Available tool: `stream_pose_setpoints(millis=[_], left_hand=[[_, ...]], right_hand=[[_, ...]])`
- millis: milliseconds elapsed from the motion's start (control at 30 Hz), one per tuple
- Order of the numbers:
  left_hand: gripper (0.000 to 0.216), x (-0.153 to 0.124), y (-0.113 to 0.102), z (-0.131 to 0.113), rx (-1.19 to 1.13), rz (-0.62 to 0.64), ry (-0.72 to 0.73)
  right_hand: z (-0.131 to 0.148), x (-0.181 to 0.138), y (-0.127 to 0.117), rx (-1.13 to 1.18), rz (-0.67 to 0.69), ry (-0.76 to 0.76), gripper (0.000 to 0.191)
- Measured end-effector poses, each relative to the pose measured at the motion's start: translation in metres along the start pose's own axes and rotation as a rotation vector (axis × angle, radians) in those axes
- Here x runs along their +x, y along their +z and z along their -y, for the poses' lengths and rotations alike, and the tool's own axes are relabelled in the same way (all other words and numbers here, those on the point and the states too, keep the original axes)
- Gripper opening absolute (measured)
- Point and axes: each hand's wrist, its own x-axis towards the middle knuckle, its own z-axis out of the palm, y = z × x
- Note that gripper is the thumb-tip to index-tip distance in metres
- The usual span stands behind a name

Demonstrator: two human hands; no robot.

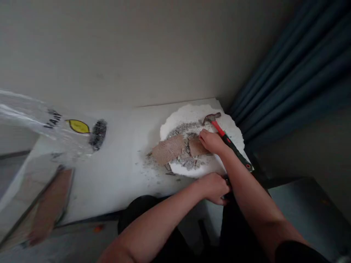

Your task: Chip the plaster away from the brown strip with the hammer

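My right hand (211, 141) is closed, its fingertips over the upper edge of a brown, pitted slab piece (196, 147). What its fingers pinch, if anything, is too small to tell. A second slab piece (168, 149) lies to the left, with grey crumbs (187, 146) in the gap between them. Both rest on a rough-edged white round sheet (178, 116). A claw hammer (230, 143) with a red and black handle lies on the sheet, just right of my right hand. My left hand (215, 187) is curled at the table's front edge, beside something dark that I cannot make out.
The white table (120, 175) stands against a grey wall. Grey dust and small chips lie left of the sheet. Clear plastic wrap (33, 117) with printing hangs at the left, above brown boards (52, 204). A dark blue curtain (296, 80) hangs at the right.
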Motion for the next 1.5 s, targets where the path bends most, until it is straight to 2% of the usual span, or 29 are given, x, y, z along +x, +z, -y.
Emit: stream_pose_setpoints(millis=[300,1100,1500], left_hand=[[0.037,0.0,0.001,0.001,-0.023,-0.047,0.014],[0.034,0.001,0.004,0.001,-0.016,-0.048,0.019],[0.032,0.001,0.001,0.001,-0.029,-0.047,0.014]], right_hand=[[-0.011,-0.001,0.002,0.27,-0.09,-0.003,0.01],[-0.011,0.01,0.0,0.282,-0.028,0.064,0.005],[-0.008,0.012,-0.002,0.215,-0.005,0.104,0.006]])
